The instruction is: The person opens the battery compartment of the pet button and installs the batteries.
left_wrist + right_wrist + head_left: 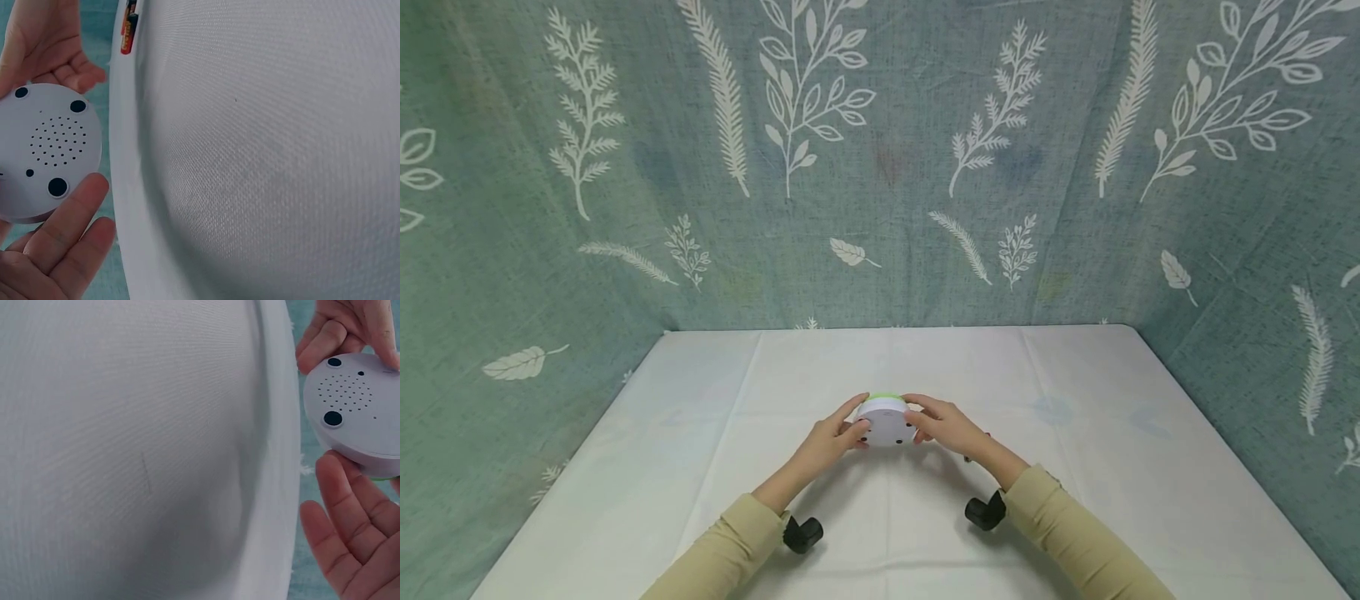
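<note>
A round white device (887, 423) with a bright green far rim is held up over the table between both hands. Its underside, with dark round feet and a patch of small holes, shows in the left wrist view (59, 140) and the right wrist view (350, 394). My left hand (827, 437) grips its left edge between thumb and fingers. On the opposite edge, my right hand (951, 427) holds it the same way. Some fingers of each hand extend loosely below the disc. The device's top face is mostly hidden.
A white cloth covers the table (887, 517). Red-and-black batteries (129, 31) lie near the border of the left wrist view. Patterned green curtains (880, 250) stand behind and beside the table. Black wrist mounts (803, 535) sit under both sleeves.
</note>
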### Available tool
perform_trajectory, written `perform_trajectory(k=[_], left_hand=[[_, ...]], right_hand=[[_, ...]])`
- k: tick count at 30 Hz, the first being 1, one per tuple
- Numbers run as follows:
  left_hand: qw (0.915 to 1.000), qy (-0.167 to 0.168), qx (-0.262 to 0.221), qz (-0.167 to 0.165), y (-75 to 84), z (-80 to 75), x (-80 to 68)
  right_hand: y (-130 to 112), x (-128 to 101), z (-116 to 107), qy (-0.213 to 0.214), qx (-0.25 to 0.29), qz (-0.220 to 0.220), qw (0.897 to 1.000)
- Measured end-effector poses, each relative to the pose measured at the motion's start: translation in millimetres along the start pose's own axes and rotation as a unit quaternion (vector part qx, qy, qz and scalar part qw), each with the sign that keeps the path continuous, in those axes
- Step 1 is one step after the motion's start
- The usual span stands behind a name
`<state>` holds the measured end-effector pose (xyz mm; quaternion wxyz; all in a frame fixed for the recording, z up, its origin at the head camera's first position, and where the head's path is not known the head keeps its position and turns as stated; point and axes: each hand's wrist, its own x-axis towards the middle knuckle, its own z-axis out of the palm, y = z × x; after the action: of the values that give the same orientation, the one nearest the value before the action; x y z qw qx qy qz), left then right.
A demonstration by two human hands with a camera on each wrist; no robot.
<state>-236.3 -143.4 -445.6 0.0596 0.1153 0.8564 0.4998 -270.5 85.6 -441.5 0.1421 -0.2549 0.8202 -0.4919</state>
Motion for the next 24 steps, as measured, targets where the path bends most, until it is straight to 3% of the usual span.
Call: perform_trajectory(k=[5,11,19,24], left_hand=[[0.9999,0.010,0.002,-0.004,-0.3,-0.2,0.0],[0.9998,0.001,-0.019,-0.007,-2.8,-0.7,1.4],[0.9984,-0.022,-0.044,-0.026,-4.1,-2.8,-0.4],[0.9955,-0.056,-0.066,-0.040,-2.9,-5.4,-2.0]], right_hand=[[3.0,-1.2,0.9,0.014,0.001,-0.042,0.999],[7.3,-1.7,1.3,0.014,-0.034,-0.093,0.995],[5.2,-2.3,0.3,-0.020,-0.037,-0.097,0.994],[4.0,-2.7,0.0,-0.034,-0.075,-0.095,0.992]])
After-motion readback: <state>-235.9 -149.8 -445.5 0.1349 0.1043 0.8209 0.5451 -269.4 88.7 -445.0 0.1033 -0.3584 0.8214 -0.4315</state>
